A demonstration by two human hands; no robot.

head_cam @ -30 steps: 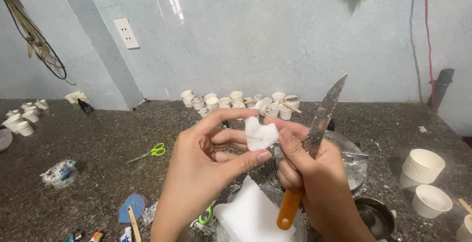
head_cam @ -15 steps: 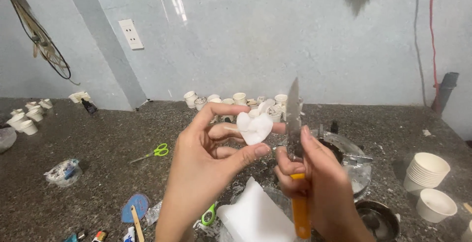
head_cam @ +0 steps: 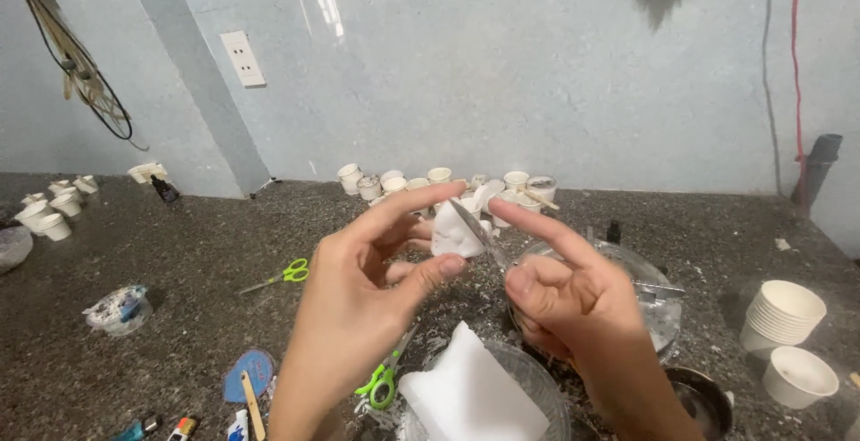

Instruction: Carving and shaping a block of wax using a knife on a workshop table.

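My left hand (head_cam: 363, 302) holds a small white carved piece (head_cam: 455, 237) between thumb and fingertips, raised in front of me. My right hand (head_cam: 573, 311) grips a knife (head_cam: 479, 233), index finger stretched along it, and the thin blade lies against the white piece. The knife's handle is hidden inside my right hand. Below the hands a white block (head_cam: 470, 396) lies in a clear round bowl (head_cam: 546, 387).
Several small white cups (head_cam: 430, 181) line the wall, and others stand at far left (head_cam: 49, 217). Stacked white cups (head_cam: 786, 314) sit at right. Green scissors (head_cam: 278, 275), a second pair (head_cam: 383, 380), a blue disc (head_cam: 246, 374), a clear lid (head_cam: 654, 293) and a metal bowl (head_cam: 703, 396) lie on the dark stone floor.
The knife has swung down from upright to lie across the white piece, its orange handle now hidden in my right hand. Both hands have dropped slightly.
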